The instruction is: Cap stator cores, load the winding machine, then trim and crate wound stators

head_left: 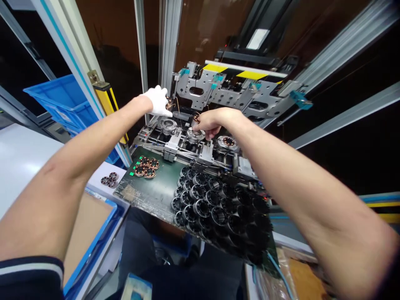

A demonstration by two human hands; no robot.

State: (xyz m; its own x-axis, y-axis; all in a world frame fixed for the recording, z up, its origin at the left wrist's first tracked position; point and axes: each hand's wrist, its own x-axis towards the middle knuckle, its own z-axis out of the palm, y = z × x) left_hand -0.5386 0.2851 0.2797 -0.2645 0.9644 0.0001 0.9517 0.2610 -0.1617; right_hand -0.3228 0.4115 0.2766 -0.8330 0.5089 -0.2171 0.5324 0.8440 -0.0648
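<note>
My left hand [158, 101], in a white glove, grips a copper-wound motor stator [169, 103] above the left round fixture [168, 125]. Loose wire ends stick up beside it. My bare right hand [214, 123] is closed with its fingertips on another copper-wound stator [196, 118], just over the middle round fixture [195, 135]. My fingers partly hide this stator. A third stator [229, 142] sits in the right round fixture, partly behind my right forearm.
Several wound stators [150, 172] with green tags lie on the green board [162, 187]. Rows of black, unwound rings [201, 191] fill its right side. A metal machine plate [225, 92] with yellow-black tape stands behind the fixtures. Blue crates [65, 100] and a post flank the left.
</note>
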